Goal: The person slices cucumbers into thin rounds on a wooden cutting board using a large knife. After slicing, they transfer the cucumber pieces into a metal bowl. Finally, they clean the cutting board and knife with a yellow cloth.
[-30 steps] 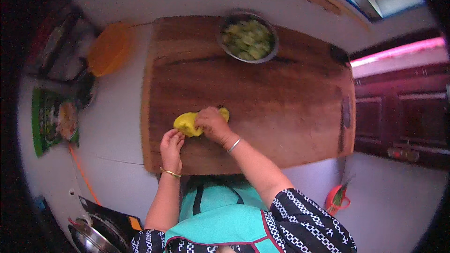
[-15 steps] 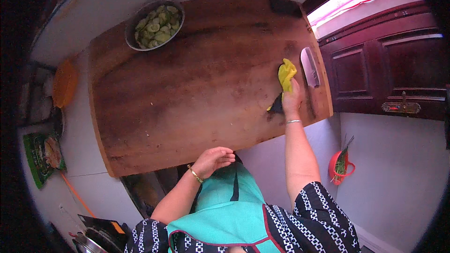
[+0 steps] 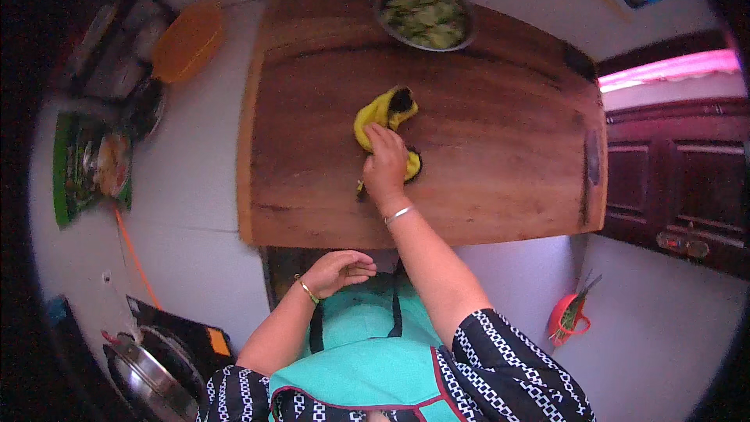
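Observation:
My right hand (image 3: 385, 168) presses a yellow and black cloth (image 3: 369, 116) onto the wooden tabletop (image 3: 500, 164), left of its middle. Parts of the cloth stick out beyond the fingertips and on both sides of the palm. My left hand (image 3: 338, 270) hangs in front of the green apron, just off the table's near edge. It holds nothing, its fingers stretched out and slightly bent. At the far edge stands a metal bowl (image 3: 439, 48) full of sliced pale green vegetables (image 3: 426, 17). A broad-bladed knife (image 3: 592, 160) lies along the right edge, blurred here.
An orange basket (image 3: 187, 41) and a green package (image 3: 72, 176) are on the left. A metal pan (image 3: 148, 371) sits at the lower left. Right of the table is a dark panelled door (image 3: 664, 176); below it hangs a red holder (image 3: 559, 319) with green stalks.
My right hand has swept the cloth from the table's right end to left of its middle. The view has turned, shifting the table rightward. My left hand stays by the apron.

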